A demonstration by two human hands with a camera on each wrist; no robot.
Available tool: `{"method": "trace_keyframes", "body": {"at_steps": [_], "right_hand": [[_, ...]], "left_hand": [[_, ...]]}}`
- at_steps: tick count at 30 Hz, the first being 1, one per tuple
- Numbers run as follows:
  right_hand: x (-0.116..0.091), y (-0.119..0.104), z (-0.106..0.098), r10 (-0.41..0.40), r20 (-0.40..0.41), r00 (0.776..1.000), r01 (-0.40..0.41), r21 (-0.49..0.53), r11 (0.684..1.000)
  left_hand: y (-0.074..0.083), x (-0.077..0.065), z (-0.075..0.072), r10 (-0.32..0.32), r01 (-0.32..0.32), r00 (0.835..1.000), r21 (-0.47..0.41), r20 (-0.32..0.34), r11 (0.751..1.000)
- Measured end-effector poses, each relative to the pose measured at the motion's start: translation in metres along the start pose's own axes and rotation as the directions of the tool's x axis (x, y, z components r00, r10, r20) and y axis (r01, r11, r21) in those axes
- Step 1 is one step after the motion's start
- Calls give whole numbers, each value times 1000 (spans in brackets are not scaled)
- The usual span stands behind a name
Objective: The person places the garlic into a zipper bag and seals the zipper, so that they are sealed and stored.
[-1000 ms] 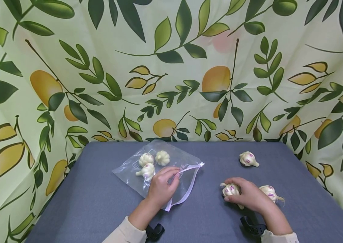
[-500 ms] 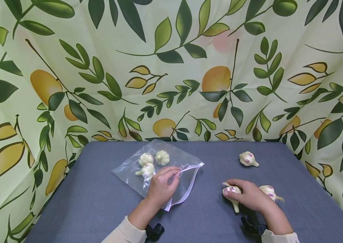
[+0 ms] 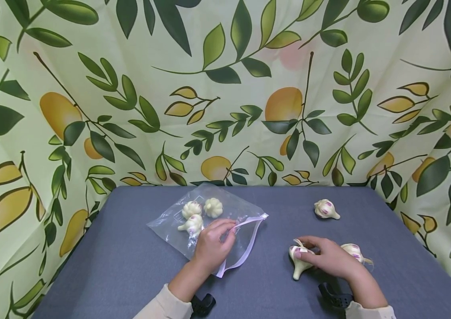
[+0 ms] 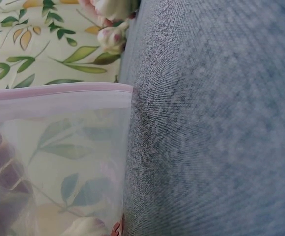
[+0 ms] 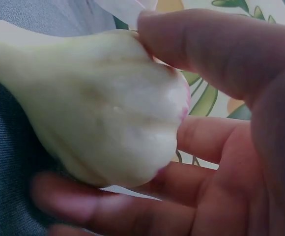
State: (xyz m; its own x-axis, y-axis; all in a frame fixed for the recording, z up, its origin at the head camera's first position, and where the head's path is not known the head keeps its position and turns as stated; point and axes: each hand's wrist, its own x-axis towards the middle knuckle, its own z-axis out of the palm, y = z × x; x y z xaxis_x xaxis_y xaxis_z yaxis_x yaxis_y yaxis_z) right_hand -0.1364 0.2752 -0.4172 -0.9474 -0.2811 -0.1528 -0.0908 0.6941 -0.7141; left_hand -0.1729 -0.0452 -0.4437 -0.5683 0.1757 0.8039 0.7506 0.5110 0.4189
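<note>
My left hand (image 3: 214, 243) pinches the upper edge of a clear zip bag (image 3: 245, 257) by its pinkish-white zip strip, and the bag's mouth gapes toward the right. Inside the bag lie three garlic bulbs (image 3: 191, 223). On the right, my right hand (image 3: 331, 257) grips a garlic bulb (image 3: 299, 261) between thumb and fingers, its stem pointing down toward the front. Seen from the right wrist, the held bulb (image 5: 103, 103) has the thumb on one side and fingers on the other. In the left wrist view the zip strip (image 4: 59, 91) runs across the left half.
Behind my right hand, partly covered by it, lies another garlic bulb (image 3: 353, 252). A further bulb (image 3: 326, 208) rests farther back on the grey table (image 3: 129, 274). A leaf-patterned cloth (image 3: 225, 97) hangs along the table's back and sides.
The bulb in my right hand has turned, its stem swinging out from under the palm toward the front. My left hand and the bag have stayed in place.
</note>
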Motion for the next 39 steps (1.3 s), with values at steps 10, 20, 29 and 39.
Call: {"method": "trace_keyframes", "body": {"at_steps": [10, 20, 29, 39], "right_hand": [[0, 2, -1, -62, 19, 998, 62, 9, 998], [1, 6, -1, -90, 22, 996, 89, 55, 995], [4, 8, 1, -68, 14, 998, 67, 44, 997], [9, 13, 3, -92, 42, 995, 95, -58, 994]], "left_hand": [[-1, 0, -1, 3, -3, 1000, 8, -2, 1000], [-1, -1, 0, 4, -4, 1000, 13, -5, 1000], [1, 0, 0, 10, -10, 1000, 11, -8, 1000], [1, 0, 0, 12, -12, 1000, 11, -8, 1000]]}}
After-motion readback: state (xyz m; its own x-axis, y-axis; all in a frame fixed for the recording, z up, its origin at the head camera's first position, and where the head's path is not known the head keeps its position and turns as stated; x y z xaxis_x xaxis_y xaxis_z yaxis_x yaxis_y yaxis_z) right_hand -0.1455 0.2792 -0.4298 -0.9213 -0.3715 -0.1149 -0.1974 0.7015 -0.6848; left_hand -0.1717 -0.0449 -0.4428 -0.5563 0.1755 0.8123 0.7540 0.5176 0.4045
